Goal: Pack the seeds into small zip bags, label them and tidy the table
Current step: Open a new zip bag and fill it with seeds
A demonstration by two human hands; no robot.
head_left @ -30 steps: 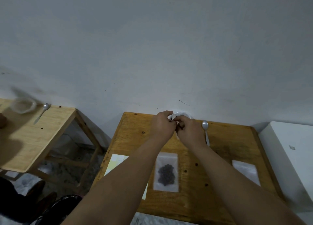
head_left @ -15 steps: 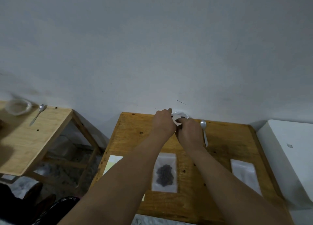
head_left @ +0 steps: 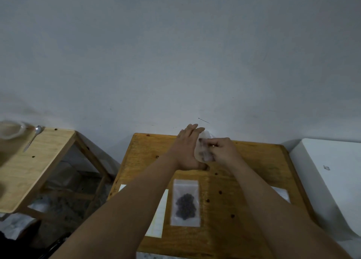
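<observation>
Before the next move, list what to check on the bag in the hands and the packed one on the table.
1. Grip on the small zip bag: ok. The right hand pinches it; the left hand, fingers straight, is at its other side.
2. Its zip closed: cannot tell, blurred.
3. Seeds inside it: cannot tell; only dark smudges show.
4. The filled zip bag lies flat on the table, apart from both hands: ok.
5. Label on that bag: not ok, none shows on its upper face.
</observation>
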